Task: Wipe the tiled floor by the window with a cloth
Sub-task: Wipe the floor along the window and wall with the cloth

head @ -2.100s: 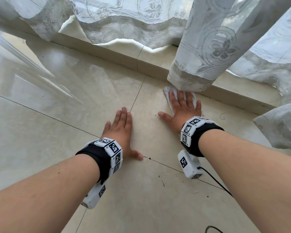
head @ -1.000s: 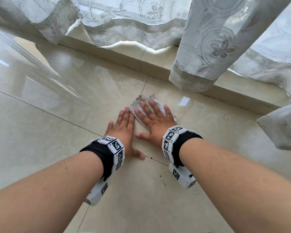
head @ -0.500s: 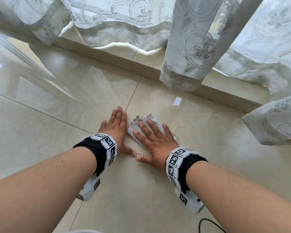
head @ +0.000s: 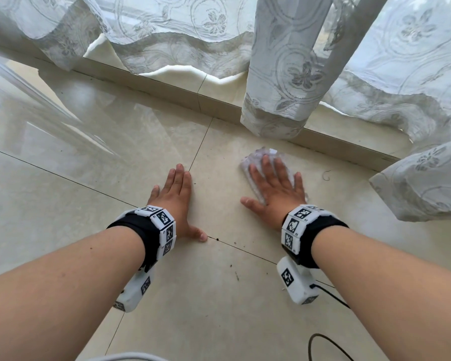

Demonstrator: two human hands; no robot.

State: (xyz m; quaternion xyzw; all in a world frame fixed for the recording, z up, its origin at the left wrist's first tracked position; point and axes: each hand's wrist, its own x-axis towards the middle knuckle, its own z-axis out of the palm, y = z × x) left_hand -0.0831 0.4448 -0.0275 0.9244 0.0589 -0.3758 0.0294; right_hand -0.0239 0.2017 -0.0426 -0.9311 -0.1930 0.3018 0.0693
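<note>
Tiled floor (head: pixel 63 183), glossy, is being worked at the foot of the window ledge (head: pixel 167 92), which is running from ten to three o'clock. Lace curtains (head: pixel 279 74) are being left hanging over the ledge. One gathered fold is reaching the floor at twelve o'clock of the right hand, and another is bulging in at three o'clock.

Right hand (head: pixel 276 188) is being pressed flat on the cloth (head: pixel 255 156), fingers straight and slightly spread, nothing being gripped. The cloth is being held on the tile just short of the ledge, mostly hidden under the palm. Left hand (head: pixel 176 201) is being planted bare on the tile at nine o'clock of the right, fingers straight and close, thumb out, seemingly as a prop.

Dark specks (head: pixel 236 276) are lying at six o'clock of the hands, and a curled hair (head: pixel 326 175) at three o'clock of the cloth.

Risks, as judged:
- The curtain hem could be caught and soiled by a forward stroke.
- The ungripped cloth could be bunched or left behind under a sliding palm.
- The specks, being behind the hands, could be missed.
- The propping palm could be slid out on the slick tile.
</note>
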